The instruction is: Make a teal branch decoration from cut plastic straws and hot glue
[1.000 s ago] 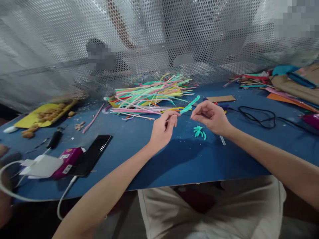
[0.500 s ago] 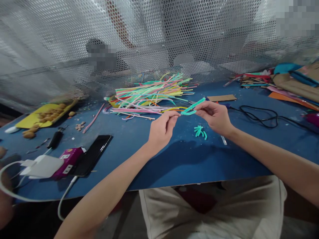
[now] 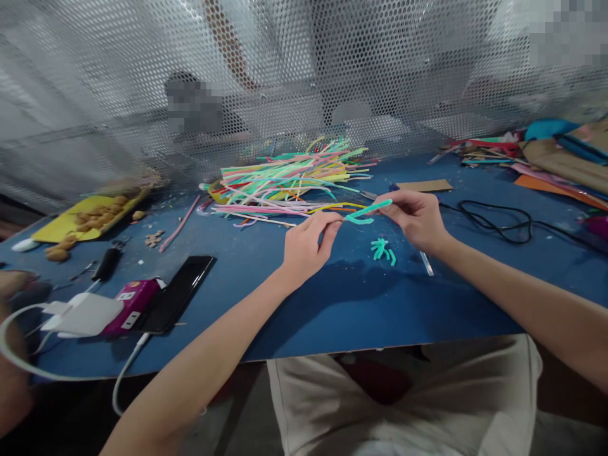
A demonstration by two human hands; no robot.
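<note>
A teal pipe cleaner (image 3: 363, 213), bent into a narrow V, is held above the blue table (image 3: 361, 316). My left hand (image 3: 311, 244) pinches its joined end at the left. At the other side my right hand (image 3: 418, 218) grips the upper strand near its tip, while the lower strand's end points free. Below them on the table lies a small cluster of short teal pieces (image 3: 381, 249). Behind the hands is a large heap of multicoloured pipe cleaners (image 3: 289, 177).
A black phone (image 3: 183, 294), a purple power block (image 3: 130, 307) and a white charger (image 3: 88, 313) with cables lie at left. Another person's arm (image 3: 12, 354) shows at the left edge. A black cable (image 3: 503, 221) and cardboard (image 3: 425, 185) are at right; perforated metal (image 3: 285, 69) stands behind.
My right hand has shifted slightly right and its fingers now grip the upper strand; the lower strand has come free of them. The upper strand sits lower. My left hand has barely moved.
</note>
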